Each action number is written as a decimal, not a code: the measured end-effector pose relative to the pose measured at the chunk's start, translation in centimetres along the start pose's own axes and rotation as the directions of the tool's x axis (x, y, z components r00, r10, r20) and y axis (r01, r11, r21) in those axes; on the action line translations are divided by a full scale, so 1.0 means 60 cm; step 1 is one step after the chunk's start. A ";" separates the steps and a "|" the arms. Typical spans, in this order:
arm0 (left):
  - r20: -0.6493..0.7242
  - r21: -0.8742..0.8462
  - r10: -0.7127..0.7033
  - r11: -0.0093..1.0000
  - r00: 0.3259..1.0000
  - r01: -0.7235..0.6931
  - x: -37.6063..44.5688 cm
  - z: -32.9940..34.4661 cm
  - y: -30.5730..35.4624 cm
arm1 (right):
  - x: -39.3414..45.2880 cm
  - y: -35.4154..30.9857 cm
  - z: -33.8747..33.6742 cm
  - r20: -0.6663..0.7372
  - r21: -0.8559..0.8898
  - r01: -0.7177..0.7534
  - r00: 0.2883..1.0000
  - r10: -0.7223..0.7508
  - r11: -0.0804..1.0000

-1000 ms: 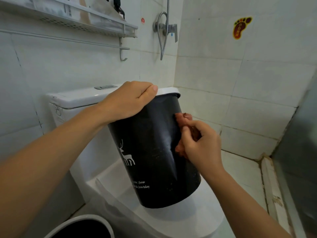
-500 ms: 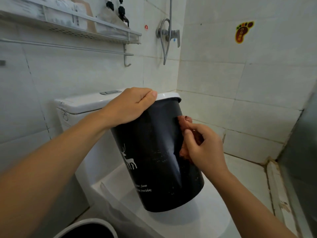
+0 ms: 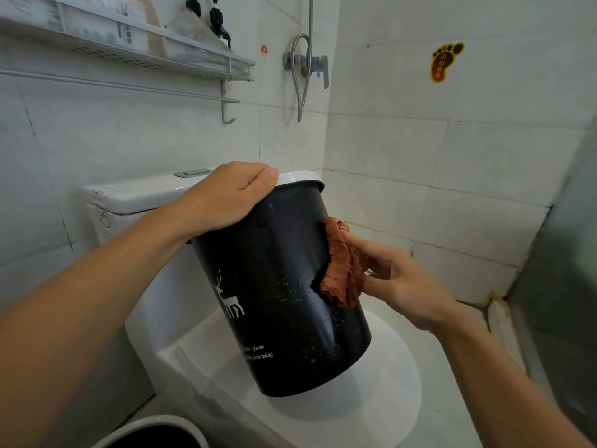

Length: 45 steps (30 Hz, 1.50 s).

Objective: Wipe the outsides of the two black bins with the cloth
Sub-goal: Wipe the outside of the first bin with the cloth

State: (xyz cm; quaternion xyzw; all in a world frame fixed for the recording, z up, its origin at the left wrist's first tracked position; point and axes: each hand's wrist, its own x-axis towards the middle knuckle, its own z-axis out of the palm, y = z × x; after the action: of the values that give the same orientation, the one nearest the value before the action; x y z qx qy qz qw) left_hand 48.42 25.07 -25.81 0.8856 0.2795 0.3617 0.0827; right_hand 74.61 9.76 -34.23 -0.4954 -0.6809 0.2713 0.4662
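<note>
A black bin [image 3: 277, 286] with a white deer print and a white rim stands tilted on the closed toilet lid [image 3: 387, 389]. My left hand [image 3: 229, 195] grips its rim at the top left. My right hand [image 3: 400, 282] presses a crumpled reddish-brown cloth [image 3: 340, 270] against the bin's right side, about halfway up. Water droplets speckle the bin's lower wall. A second bin [image 3: 155, 431] with a white rim and dark inside shows only partly at the bottom left edge.
The white toilet tank [image 3: 129, 195] sits behind the bin. A wall shelf [image 3: 135, 50] with bottles and a towel bar hang above left. A shower valve [image 3: 310, 64] and hose are in the corner. A glass panel [image 3: 568, 253] stands at the right.
My right hand has slid off the bin's front toward its right side, opening flatter so more of the cloth shows. My left hand keeps its grip on the rim.
</note>
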 end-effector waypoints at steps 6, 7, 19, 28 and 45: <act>0.007 0.002 -0.002 1.000 1.000 0.002 -0.001 0.000 0.003 | -0.001 -0.004 -0.001 -0.102 -0.295 -0.070 0.994 0.042 0.953; 0.007 0.002 -0.002 1.000 1.000 0.002 -0.001 0.000 0.004 | 0.000 -0.005 0.001 -0.120 -0.364 -0.079 0.992 0.038 0.928; -0.004 0.025 -0.031 0.999 1.000 0.031 0.003 0.002 0.001 | -0.001 -0.010 0.058 -0.273 -0.631 -0.022 0.942 -0.196 0.775; -0.015 0.059 -0.024 0.998 1.000 0.025 0.005 0.011 0.015 | 0.006 -0.024 0.047 -0.608 -0.557 -0.106 0.728 -0.317 0.824; -0.013 0.064 -0.063 0.996 0.998 0.064 0.006 0.005 0.026 | -0.018 -0.010 0.091 -0.265 -0.686 0.092 0.893 -0.365 0.722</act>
State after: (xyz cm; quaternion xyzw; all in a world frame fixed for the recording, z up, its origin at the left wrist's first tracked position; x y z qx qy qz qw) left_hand 49.52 23.96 -25.27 0.8765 0.3195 0.3544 0.0640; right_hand 69.53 9.07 -36.40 -0.5802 -0.6846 -0.1481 0.4157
